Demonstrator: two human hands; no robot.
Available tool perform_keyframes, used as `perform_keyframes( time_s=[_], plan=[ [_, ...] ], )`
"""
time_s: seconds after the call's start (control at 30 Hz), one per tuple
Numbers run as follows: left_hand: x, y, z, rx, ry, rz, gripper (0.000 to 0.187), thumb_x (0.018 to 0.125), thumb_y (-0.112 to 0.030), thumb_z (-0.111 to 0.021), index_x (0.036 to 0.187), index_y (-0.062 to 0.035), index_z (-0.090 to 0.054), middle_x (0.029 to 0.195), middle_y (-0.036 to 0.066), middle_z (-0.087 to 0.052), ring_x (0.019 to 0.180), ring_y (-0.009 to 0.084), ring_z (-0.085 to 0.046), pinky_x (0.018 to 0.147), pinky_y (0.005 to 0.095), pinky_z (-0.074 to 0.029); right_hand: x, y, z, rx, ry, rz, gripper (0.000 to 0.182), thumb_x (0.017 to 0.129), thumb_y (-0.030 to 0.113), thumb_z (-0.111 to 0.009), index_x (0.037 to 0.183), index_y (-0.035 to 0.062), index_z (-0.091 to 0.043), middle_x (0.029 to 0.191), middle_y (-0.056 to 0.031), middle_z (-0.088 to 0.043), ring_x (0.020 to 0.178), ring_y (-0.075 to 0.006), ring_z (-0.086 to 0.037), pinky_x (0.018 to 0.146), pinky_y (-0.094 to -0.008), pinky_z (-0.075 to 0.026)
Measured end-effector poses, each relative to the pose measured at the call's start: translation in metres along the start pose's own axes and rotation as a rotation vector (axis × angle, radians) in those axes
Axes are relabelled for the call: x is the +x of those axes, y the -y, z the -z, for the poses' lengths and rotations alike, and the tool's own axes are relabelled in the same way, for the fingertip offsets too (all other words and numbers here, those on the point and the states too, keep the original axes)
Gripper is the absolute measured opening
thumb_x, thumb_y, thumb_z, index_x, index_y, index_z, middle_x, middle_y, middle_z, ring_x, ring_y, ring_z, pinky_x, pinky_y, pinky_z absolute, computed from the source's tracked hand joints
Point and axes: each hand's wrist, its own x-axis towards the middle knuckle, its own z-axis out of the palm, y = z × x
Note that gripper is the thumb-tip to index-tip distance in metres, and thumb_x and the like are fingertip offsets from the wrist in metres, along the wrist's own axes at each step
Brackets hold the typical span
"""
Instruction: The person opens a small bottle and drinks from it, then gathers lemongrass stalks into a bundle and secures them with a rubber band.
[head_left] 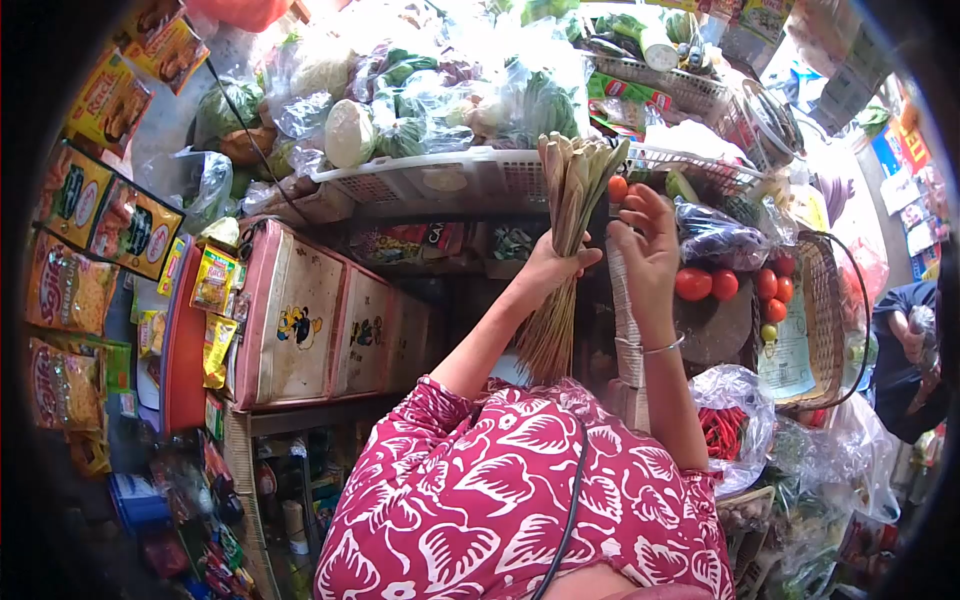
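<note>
My left hand (556, 266) is wrapped round the middle of a bundle of lemongrass (572, 210). The bundle stands nearly upright before my chest, its thick pale ends up and its thin brownish ends down. Just right of it, my right hand (648, 238) is raised with fingers loosely curved and apart, and I see nothing in it. A small tomato (618, 188) shows close to its fingertips. Beyond that hand, a plastic-wrapped pack of purple eggplants (722, 238) lies above several red tomatoes (708, 284).
A white plastic crate (440, 178) of bagged vegetables spans the far side. To the left stands a pink-edged drawer cabinet (300, 315) beside hanging seasoning packets (75, 280). At right are a wicker basket (825, 320), bagged red chillies (722, 430) and another person's hand (912, 340).
</note>
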Motion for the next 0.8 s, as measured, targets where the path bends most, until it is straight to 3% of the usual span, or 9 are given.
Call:
perform_keyframes(
  time_s=[0.07,0.17,0.2,0.27,0.37,0.43,0.47,0.67,0.8],
  plan=[
    [-0.001,0.001,-0.004,-0.026,-0.067,-0.163,0.030,0.084,-0.017,-0.063,0.109,-0.0067,-0.050,0.081,-0.001,-0.054,0.070,0.0059,-0.051,0.061,0.0195,-0.041,-0.002,-0.003,-0.013,-0.041,-0.017,0.030,0.067,0.076,0.013,-0.070,0.133,0.0061,-0.035,0.121,-0.0105,-0.047,0.099,-0.0173,-0.051,0.081,-0.0294,-0.044],
    [-0.003,0.002,0.005,-0.088,-0.036,-0.055,0.050,0.087,-0.029,-0.060,0.127,-0.0076,-0.040,0.095,-0.001,-0.052,0.082,0.0050,-0.049,0.068,0.0216,-0.041,0.002,0.002,-0.031,-0.113,-0.073,0.085,0.064,0.075,0.014,-0.072,0.128,0.0037,-0.038,0.116,-0.0093,-0.048,0.097,-0.0164,-0.052,0.077,-0.0282,-0.045],
    [0.002,0.001,0.007,-0.205,-0.006,-0.070,0.051,0.091,-0.037,-0.053,0.131,-0.0098,-0.037,0.096,0.000,-0.052,0.080,0.0066,-0.050,0.070,0.0221,-0.043,0.005,0.002,-0.034,-0.077,-0.077,0.097,0.059,0.076,0.014,-0.071,0.124,0.0032,-0.040,0.114,-0.0091,-0.049,0.097,-0.0162,-0.052,0.077,-0.0282,-0.045],
    [0.002,-0.003,0.016,-0.211,0.061,-0.077,0.052,0.091,-0.040,-0.051,0.131,-0.0095,-0.037,0.098,0.002,-0.053,0.082,0.0078,-0.052,0.071,0.0225,-0.044,0.011,0.007,-0.037,-0.013,-0.096,0.091,0.042,0.080,0.010,-0.066,0.115,0.0028,-0.044,0.109,-0.0071,-0.050,0.098,-0.0138,-0.052,0.077,-0.0271,-0.045],
    [0.005,-0.023,0.036,-0.234,0.162,-0.098,0.054,0.091,-0.043,-0.050,0.130,-0.0080,-0.038,0.102,0.007,-0.058,0.086,0.0128,-0.058,0.073,0.0247,-0.047,0.023,0.008,-0.039,0.167,-0.059,0.078,0.035,0.084,0.005,-0.061,0.114,0.0024,-0.044,0.107,-0.0050,-0.051,0.099,-0.0117,-0.051,0.078,-0.0253,-0.045],
    [0.008,-0.035,0.052,-0.443,0.408,0.009,0.052,0.089,-0.040,-0.053,0.126,-0.0039,-0.042,0.102,0.011,-0.060,0.086,0.0171,-0.061,0.075,0.0280,-0.050,0.028,0.009,-0.044,0.191,-0.047,0.104,0.032,0.085,0.003,-0.059,0.114,0.0026,-0.045,0.106,-0.0037,-0.051,0.100,-0.0105,-0.050,0.081,-0.0250,-0.044],
    [0.009,-0.039,0.058,-0.475,0.415,0.008,0.046,0.084,-0.029,-0.062,0.119,-0.0006,-0.048,0.100,0.012,-0.061,0.085,0.0187,-0.062,0.077,0.0318,-0.051,0.026,0.010,-0.046,0.240,-0.037,0.074,0.031,0.085,0.003,-0.058,0.113,0.0030,-0.045,0.106,-0.0034,-0.051,0.100,-0.0103,-0.049,0.082,-0.0251,-0.043],
    [0.020,-0.037,0.074,-0.528,0.146,-0.046,0.037,0.075,-0.003,-0.069,0.110,-0.0010,-0.055,0.101,0.005,-0.061,0.085,0.0141,-0.060,0.076,0.0283,-0.050,0.030,0.008,-0.072,0.357,-0.161,-0.031,0.036,0.081,0.002,-0.063,0.111,0.0051,-0.044,0.104,-0.0006,-0.050,0.101,-0.0090,-0.048,0.086,-0.0248,-0.040],
    [0.026,-0.040,0.085,-0.496,0.142,-0.006,0.037,0.076,-0.006,-0.070,0.110,-0.0013,-0.055,0.100,0.005,-0.062,0.086,0.0134,-0.061,0.073,0.0270,-0.051,0.034,0.006,-0.085,0.314,-0.193,-0.074,0.047,0.078,0.004,-0.067,0.118,0.0048,-0.042,0.105,-0.0016,-0.050,0.099,-0.0103,-0.048,0.086,-0.0253,-0.039]
  ],
)
